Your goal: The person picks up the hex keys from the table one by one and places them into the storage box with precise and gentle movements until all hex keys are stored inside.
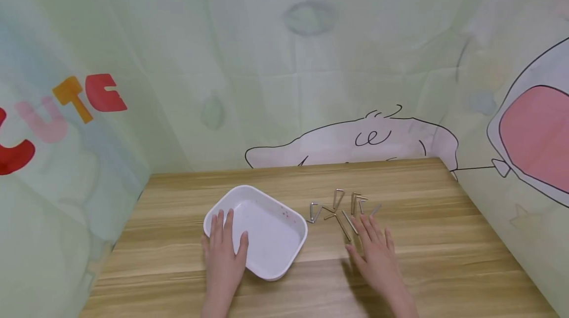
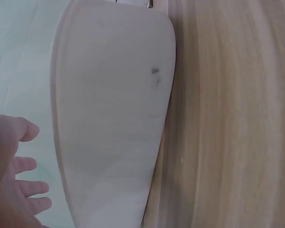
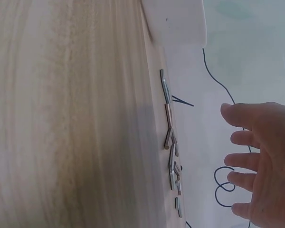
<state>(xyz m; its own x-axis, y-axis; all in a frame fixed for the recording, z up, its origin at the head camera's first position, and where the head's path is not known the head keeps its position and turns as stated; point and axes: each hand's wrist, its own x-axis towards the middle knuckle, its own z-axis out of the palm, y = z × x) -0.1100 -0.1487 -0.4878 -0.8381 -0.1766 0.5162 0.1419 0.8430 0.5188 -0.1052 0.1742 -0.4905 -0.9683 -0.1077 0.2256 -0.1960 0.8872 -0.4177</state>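
Note:
A white rectangular tray (image 1: 271, 236) with rounded corners sits left of the middle of the wooden table, some reddish specks on its inner wall. My left hand (image 1: 225, 254) hovers over the tray's near left side, fingers extended; the left wrist view shows that hand (image 2: 9, 175) apart from the tray wall (image 2: 114, 109). Right of the tray lie several L-shaped metal hex keys (image 1: 343, 228), silver and brownish, some crossing each other. Just in front of them my right hand (image 1: 378, 256) is held above the table with fingers spread, holding nothing.
The wood-grain table (image 1: 178, 209) ends at a back edge against a pale printed curtain (image 1: 249, 61). Its right edge (image 1: 493, 229) slopes down beside another stretch of curtain with a balloon print. In the right wrist view, the tray (image 3: 178, 21) stands beyond the hex keys.

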